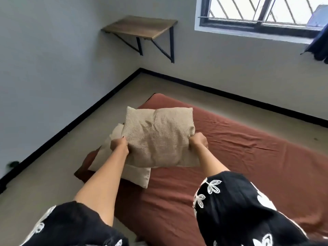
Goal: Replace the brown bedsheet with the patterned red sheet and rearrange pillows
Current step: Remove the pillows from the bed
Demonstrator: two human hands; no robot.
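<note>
A beige woven pillow (158, 135) is held up over the head end of a low mattress covered by the brown bedsheet (230, 157). My left hand (119, 145) grips its left edge and my right hand (198, 142) grips its right edge. Under it lies a second, paler pillow (134, 176), partly hidden, resting on the brown sheet at the mattress's left corner. No patterned red sheet is in view.
The mattress lies on a beige floor (71, 157) in a room corner. A wooden wall shelf (142, 27) hangs on the far wall. A barred window (257, 13) with a dark curtain (319, 47) is at the upper right.
</note>
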